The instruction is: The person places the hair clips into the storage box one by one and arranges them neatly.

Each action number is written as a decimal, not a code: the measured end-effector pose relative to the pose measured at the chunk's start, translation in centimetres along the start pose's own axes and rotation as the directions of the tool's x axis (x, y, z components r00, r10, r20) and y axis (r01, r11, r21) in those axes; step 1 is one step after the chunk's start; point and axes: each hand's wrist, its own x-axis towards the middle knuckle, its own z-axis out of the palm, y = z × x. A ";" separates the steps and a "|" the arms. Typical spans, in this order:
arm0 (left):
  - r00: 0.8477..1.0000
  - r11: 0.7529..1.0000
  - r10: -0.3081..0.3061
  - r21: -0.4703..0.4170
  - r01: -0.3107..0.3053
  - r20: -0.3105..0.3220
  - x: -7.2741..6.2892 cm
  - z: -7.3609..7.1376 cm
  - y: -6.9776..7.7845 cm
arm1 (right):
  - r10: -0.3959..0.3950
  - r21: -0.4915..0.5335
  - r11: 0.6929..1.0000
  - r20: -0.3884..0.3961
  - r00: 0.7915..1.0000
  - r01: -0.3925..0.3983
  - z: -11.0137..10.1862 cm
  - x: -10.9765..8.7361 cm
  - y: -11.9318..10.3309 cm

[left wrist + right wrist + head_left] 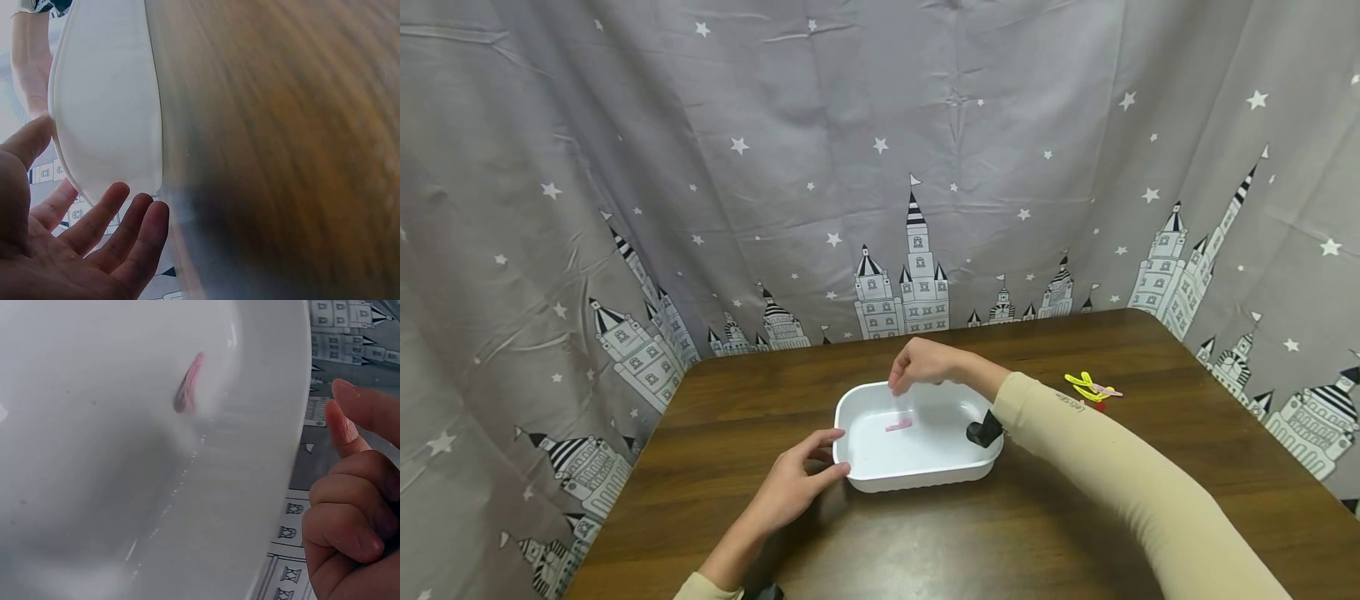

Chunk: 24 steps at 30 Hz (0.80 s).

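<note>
A white rectangular tub (917,481) stands on the wooden table, with one small pink hair clip (898,425) inside it. In the right wrist view the same pink hair clip (189,384) appears slim and tapered, near the tub's inner wall. My left hand (797,479) touches the tub's left end, thumb and fingertips at the rim; the left wrist view shows its fingers spread beside the outer wall. Over the far rim, my right hand (921,365) points its fingertips down. Its thumb and index finger hold nothing, and the other fingers (340,528) are curled in.
To the right of the tub, a small pile of yellow hair clips (1084,387) lies on the table (737,400), with a pink clip (1107,390) and something red (1101,407) among them. A grey curtain (820,183) printed with castles and stars hangs behind the table.
</note>
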 end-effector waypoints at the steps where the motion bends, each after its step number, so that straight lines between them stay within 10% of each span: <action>1: 1.000 1.000 0.000 -0.002 0.000 0.001 0.0 0.0 0.0 | -0.008 0.002 1.000 -0.002 1.000 0.008 -0.1 -0.2 -0.1; 24: 1.000 1.000 -0.008 -0.007 0.008 -0.003 0.0 0.1 0.0 | -0.027 0.059 0.998 -0.060 0.998 0.031 -3.6 -5.0 1.6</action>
